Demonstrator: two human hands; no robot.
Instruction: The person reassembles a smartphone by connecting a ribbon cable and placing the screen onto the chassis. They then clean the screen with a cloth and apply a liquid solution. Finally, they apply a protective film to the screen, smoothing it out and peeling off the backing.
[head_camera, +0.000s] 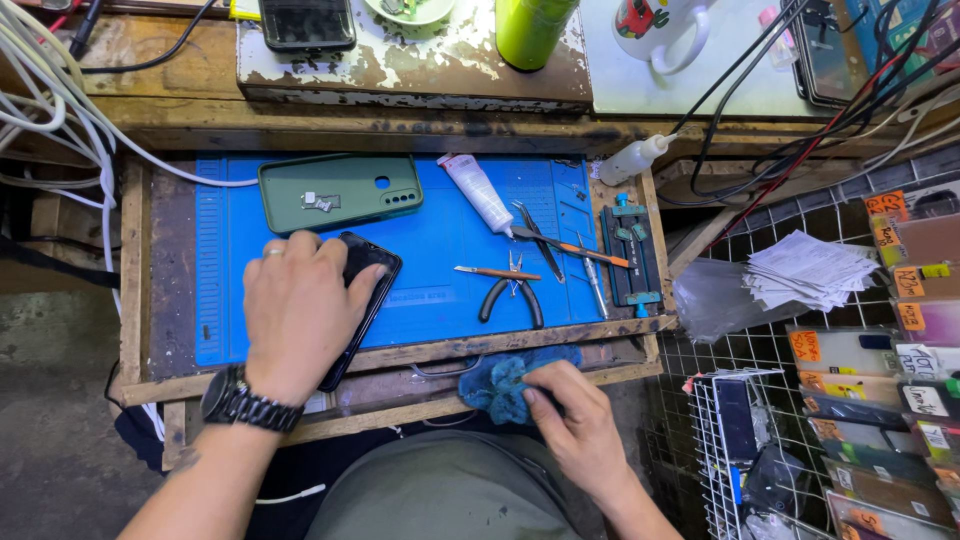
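While the left hand (300, 310) lies flat over the black phone (362, 290), its fingers are spread loosely across the glass and the thumb sits along the near edge, so the handset is pinned to the blue work mat (430, 290) rather than gripped. The phone pokes out past the fingertips toward the green phone case (340, 190), and its lower end runs under the palm and over the mat's front edge. Down at the bench lip, the right hand (580, 430) has its fingers curled together, bunching the blue cloth (500, 385) between thumb and fingertips.

Here's the worry: that phone overhangs the wooden front rail (400, 355), and only downward pressure holds it. I'd judge a slip of the palm could tip it toward the lap. Just beyond the right fingertips lie the pliers (512, 295), and further out the tweezers (540, 240) and a thin orange-handled tool (575, 248); a sweep of the cloth could snag them, or drag grit across the screen. The white glue tube (478, 193) is well clear of both hands.
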